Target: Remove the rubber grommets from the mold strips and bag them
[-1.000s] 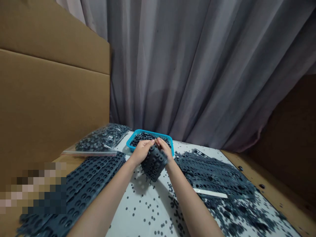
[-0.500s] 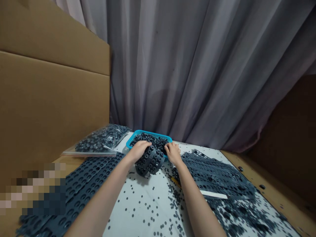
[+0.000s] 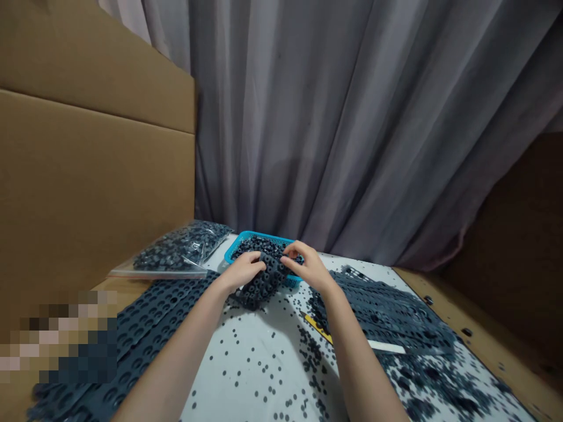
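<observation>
Across the flat white worktop (image 3: 220,398) lie tiny black discs (image 3: 310,351). The left hand (image 3: 244,271) pinches a bent, knobbly black sheet (image 3: 264,287); the right hand (image 3: 310,266), loosely curled, touches its edge, gripping or not I can't tell. Behind sits a blue plastic basket (image 3: 235,243).

A grey curtain (image 3: 316,117) (falling in folds) hangs behind a cardboard panel (image 3: 97,176).

Behind the grip on the held mat (image 3: 263,286), the basket (image 3: 229,253) holds bits (image 3: 257,243); left lie the bag (image 3: 182,247) and mats (image 3: 165,310); right, sheets (image 3: 387,308); farther behind, the curtain (image 3: 316,129).
</observation>
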`<state>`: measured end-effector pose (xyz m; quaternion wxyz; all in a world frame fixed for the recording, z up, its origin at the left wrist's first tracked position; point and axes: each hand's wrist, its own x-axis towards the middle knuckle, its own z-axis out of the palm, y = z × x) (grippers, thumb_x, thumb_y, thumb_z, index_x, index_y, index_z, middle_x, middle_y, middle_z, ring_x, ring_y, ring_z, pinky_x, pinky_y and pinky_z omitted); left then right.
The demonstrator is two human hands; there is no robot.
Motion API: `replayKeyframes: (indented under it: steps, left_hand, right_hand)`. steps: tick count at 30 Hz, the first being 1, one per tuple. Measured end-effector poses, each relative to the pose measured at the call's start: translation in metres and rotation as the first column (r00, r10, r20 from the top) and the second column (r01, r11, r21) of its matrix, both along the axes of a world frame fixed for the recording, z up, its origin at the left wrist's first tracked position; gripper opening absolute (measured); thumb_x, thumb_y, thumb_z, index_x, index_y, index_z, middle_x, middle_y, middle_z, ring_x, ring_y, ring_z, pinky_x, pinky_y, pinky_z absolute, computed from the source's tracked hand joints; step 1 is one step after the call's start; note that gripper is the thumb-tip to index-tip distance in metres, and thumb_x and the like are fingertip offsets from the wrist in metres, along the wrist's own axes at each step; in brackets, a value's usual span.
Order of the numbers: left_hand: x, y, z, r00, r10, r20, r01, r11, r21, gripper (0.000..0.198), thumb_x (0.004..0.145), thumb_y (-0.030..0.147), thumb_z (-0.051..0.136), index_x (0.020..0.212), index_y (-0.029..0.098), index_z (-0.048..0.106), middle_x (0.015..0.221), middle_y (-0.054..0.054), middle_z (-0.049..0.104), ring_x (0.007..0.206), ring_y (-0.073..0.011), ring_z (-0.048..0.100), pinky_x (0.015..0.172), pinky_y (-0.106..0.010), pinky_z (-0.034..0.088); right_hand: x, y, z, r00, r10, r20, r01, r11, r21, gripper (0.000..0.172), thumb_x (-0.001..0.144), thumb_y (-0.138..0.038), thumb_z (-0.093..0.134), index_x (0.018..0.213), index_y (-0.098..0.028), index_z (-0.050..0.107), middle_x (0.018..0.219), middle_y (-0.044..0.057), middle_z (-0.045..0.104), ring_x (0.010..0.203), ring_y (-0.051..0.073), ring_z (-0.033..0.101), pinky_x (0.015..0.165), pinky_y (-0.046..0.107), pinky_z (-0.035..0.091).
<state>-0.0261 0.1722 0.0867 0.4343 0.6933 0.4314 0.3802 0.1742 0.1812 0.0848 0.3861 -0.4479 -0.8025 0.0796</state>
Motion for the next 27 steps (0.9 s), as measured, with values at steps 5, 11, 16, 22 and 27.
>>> replayKeyframes:
  steps: [5,11,16,22,27]
  left_hand:
    - [0.002,-0.005,0.007,0.999,-0.013,-0.036,0.016,0.997,0.078,0.019,0.066,0.025,0.05,0.05,0.02,0.041,0.048,0.006,0.035,0.051,-0.0126,0.035,0.05,-0.024,0.024]
    - [0.01,-0.007,-0.001,0.992,0.12,0.027,-0.123,0.972,0.201,0.025,0.071,0.032,0.056,0.052,0.02,0.045,0.052,0.003,0.045,0.056,-0.0154,0.042,0.054,-0.026,0.024]
    - [0.019,0.002,-0.014,0.961,0.178,0.212,-0.212,0.965,0.153,0.031,0.074,0.041,0.054,0.06,0.021,0.035,0.051,0.007,0.036,0.05,-0.0119,0.036,0.051,-0.024,0.024]
    - [0.032,-0.005,-0.008,0.867,0.097,0.489,-0.136,0.99,0.045,0.039,0.073,0.055,0.053,0.071,0.021,0.033,0.058,0.008,0.04,0.049,-0.0085,0.04,0.05,-0.021,0.033]
    - [0.036,-0.015,-0.002,0.797,0.095,0.596,-0.126,0.992,0.01,0.037,0.071,0.051,0.061,0.074,0.019,0.041,0.058,0.007,0.045,0.05,-0.0079,0.043,0.05,-0.019,0.036]
  right_hand:
    - [-0.024,-0.022,0.016,0.986,0.057,0.158,-0.056,0.998,-0.008,0.026,0.077,-0.043,0.06,0.07,-0.02,0.053,0.064,0.0,0.051,0.062,0.014,0.045,0.06,0.026,0.032]
    - [-0.034,-0.014,-0.001,0.967,0.151,-0.204,-0.212,0.922,-0.323,0.035,0.076,-0.042,0.059,0.054,-0.019,0.044,0.052,-0.002,0.043,0.053,0.011,0.033,0.053,0.025,0.023]
    - [-0.041,-0.004,-0.011,0.863,0.212,-0.459,-0.416,0.814,-0.406,0.037,0.073,-0.049,0.055,0.055,-0.018,0.047,0.051,-0.005,0.037,0.05,0.009,0.032,0.051,0.023,0.026]
    - [-0.051,-0.002,-0.016,0.61,0.084,-0.788,-0.541,0.771,-0.336,0.034,0.065,-0.049,0.059,0.059,-0.02,0.043,0.053,-0.004,0.037,0.049,0.01,0.033,0.05,0.024,0.027]
    - [-0.059,-0.006,-0.021,0.42,0.034,-0.907,-0.59,0.77,-0.244,0.026,0.064,-0.041,0.061,0.062,-0.021,0.043,0.053,-0.004,0.037,0.049,0.012,0.033,0.051,0.026,0.031]
